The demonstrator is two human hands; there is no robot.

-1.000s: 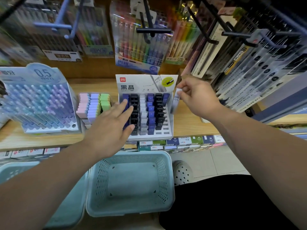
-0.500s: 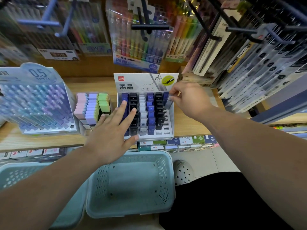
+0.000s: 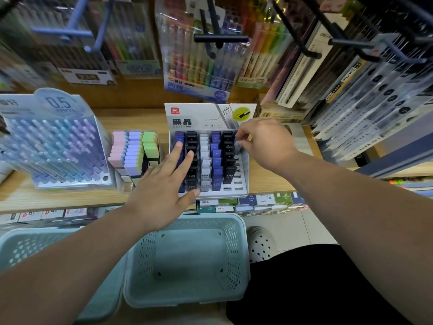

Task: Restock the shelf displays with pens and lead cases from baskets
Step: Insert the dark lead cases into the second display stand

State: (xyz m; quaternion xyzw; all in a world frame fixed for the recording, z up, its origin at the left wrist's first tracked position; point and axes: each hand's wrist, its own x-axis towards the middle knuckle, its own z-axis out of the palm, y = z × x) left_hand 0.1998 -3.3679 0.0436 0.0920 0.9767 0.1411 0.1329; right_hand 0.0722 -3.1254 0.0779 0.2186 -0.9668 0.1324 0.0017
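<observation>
A grey lead-case display stands on the wooden shelf, with rows of blue, black and white cases. My left hand lies flat with straight fingers on the display's left rows. My right hand pinches a lead case at the top of the rightmost row. The case is partly hidden by my fingers. A light blue basket sits below the shelf with nothing visible inside.
A clear 0.5 mm pen display and a tray of pastel erasers stand to the left. Packs of pens hang on hooks above. A second basket is at lower left. Boxes line the shelf below.
My right hand moved left and down from beside the display, bringing the lead case to the top of the rightmost row. My left hand stayed flat on the left rows.
</observation>
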